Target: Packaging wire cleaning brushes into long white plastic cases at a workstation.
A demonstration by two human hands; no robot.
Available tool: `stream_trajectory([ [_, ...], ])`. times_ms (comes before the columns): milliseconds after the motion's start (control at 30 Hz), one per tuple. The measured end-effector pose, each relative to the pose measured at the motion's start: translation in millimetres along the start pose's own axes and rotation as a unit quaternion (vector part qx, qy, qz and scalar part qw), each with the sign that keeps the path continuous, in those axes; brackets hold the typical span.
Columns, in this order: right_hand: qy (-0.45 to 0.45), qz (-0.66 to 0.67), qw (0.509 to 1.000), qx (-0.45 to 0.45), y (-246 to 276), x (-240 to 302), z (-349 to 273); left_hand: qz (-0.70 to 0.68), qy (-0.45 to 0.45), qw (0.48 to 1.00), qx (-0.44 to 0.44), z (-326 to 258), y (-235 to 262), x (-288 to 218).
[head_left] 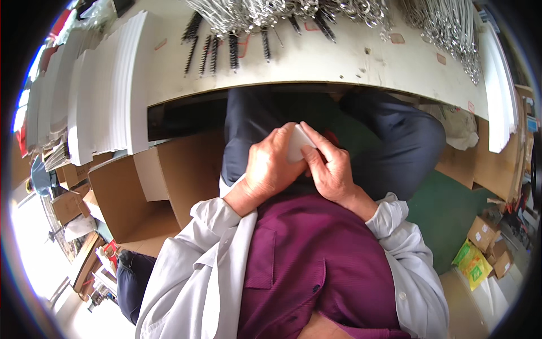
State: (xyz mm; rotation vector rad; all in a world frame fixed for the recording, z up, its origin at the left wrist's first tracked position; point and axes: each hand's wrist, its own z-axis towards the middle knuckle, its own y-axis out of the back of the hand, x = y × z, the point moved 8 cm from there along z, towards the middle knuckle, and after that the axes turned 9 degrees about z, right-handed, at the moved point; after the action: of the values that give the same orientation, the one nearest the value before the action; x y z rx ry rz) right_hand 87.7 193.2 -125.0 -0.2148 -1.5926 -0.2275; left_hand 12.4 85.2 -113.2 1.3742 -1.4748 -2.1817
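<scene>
Head view, seated person, both hands together over the lap just below the worktop (pixel 316 62) edge. Left hand (pixel 271 169) and right hand (pixel 330 166) meet on a small white card (pixel 294 144), a flat pale piece, tilted, pinched between them. Left grip closed around its left side, fingers curled over the top edge; right grip closed on its right side, index finger (pixel 316 138) lying along the upper edge, thumb pressed on the face. Card sits in front of the dark trousers (pixel 395 141), well clear of the worktop surface. On the worktop: stacks of white sheets (pixel 107 96) at left, standing on edge in rows; several black spiral coils (pixel 212 51) lying near the far middle; a heap of silver wire loops (pixel 271 14) at the top edge, more of them at far right (pixel 451 34). Open cardboard box (pixel 147 192) on the floor beside the left knee. Green floor (pixel 451 209) at right, small cardboard cartons (pixel 485 234) and a yellow-green packet (pixel 473 264) lying there. Person wears a white coat (pixel 197 277) over a maroon shirt (pixel 316 254).
</scene>
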Motion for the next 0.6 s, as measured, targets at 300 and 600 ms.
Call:
stream_trajectory([
  [300, -0.056, 0.133, 0.984, -0.108, 34.0, -7.4, 4.7, -0.107, 0.052, 0.972, 0.201, -16.4, 14.7, 16.3],
  [600, 0.178, -0.123, 0.976, -0.041, 30.2, 51.0, 44.0, -0.123, 0.157, 0.974, 0.107, -37.0, 104.2, 49.3],
])
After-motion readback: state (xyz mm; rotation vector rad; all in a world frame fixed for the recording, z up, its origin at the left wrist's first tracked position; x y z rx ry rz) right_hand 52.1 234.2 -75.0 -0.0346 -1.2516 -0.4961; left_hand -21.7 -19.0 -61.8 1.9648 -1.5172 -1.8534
